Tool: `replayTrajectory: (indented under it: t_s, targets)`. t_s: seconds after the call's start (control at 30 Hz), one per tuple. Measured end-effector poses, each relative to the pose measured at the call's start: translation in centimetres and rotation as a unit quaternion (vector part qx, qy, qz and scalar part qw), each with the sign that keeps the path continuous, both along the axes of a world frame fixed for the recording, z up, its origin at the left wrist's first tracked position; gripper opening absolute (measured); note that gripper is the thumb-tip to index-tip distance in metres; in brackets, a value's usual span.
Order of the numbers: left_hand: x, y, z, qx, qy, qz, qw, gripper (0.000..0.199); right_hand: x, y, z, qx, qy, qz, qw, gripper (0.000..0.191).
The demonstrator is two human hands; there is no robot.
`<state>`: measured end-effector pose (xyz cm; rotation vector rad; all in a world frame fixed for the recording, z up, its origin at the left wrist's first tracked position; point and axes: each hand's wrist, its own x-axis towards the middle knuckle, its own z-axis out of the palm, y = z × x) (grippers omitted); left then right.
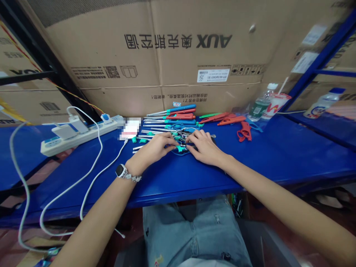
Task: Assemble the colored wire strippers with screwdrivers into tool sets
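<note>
My left hand (pixel 164 142) and my right hand (pixel 204 147) work close together over the middle of the blue table. Thumb and fingers of the left hand pinch a small teal-green plastic piece (pixel 180 148). The right hand's fingers are closed at the other side of that piece, on something small that I cannot make out. Thin wires and small parts lie partly hidden under both hands. Just behind them, long-necked lighters (pixel 180 115) with metal tubes and blue or red handles lie in a row, tubes to the left.
Orange-red handle shells (pixel 244 130) lie to the right. Beyond them stand a water bottle (pixel 258 105) and a cup with a straw (pixel 275 105). A white power strip (pixel 83 137) with trailing cables sits on the left. Cardboard (pixel 178 55) rises behind the blue table (pixel 278 155).
</note>
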<state>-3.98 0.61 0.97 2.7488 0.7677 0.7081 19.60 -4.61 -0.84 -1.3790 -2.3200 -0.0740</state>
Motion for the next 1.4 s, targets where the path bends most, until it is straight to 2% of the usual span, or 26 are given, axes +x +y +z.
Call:
replayTrajectory:
  t_s: [0.2,0.43,0.7,0.83,0.93,1.0,1.2,1.33,1.4]
  targets:
    - [-0.1,-0.4,0.2,0.003,0.051,0.012,0.999,0.021,0.1,0.3,-0.3,-0.036,-0.021,0.001,0.999,0.023]
    - [0.2,0.0,-0.4,0.007,0.075,0.007,0.997,0.025,0.2,0.5,-0.3,-0.077,-0.015,0.002,0.997,0.025]
    - [0.6,0.4,-0.7,-0.010,0.037,-0.018,0.999,0.022,0.2,0.6,-0.4,-0.080,-0.009,0.018,0.997,0.024]
    - [0.7,0.4,-0.7,-0.073,-0.012,-0.009,0.997,0.017,0.2,0.7,-0.4,-0.089,-0.007,0.024,0.996,0.024]
    - [0.7,0.3,-0.7,-0.126,-0.041,-0.002,0.991,0.015,0.3,0.7,-0.5,-0.086,-0.008,0.023,0.996,0.024]
    - [0.6,0.3,-0.7,-0.132,-0.052,-0.002,0.990,0.011,0.3,0.6,-0.4,-0.075,-0.004,0.022,0.997,0.022]
    - [0.6,0.1,-0.7,-0.131,-0.055,-0.003,0.990,0.006,-1.0,-0.3,0.2,0.031,0.034,0.023,0.999,0.015]
    - [0.6,-0.2,-0.5,-0.136,-0.052,-0.004,0.989,0.005,-2.2,-0.3,0.0,0.007,0.053,0.042,0.998,0.013]
    - [0.4,-0.4,-0.3,-0.107,-0.053,-0.003,0.993,0.005,-2.4,-0.2,-0.2,-0.016,0.067,0.040,0.997,0.010]
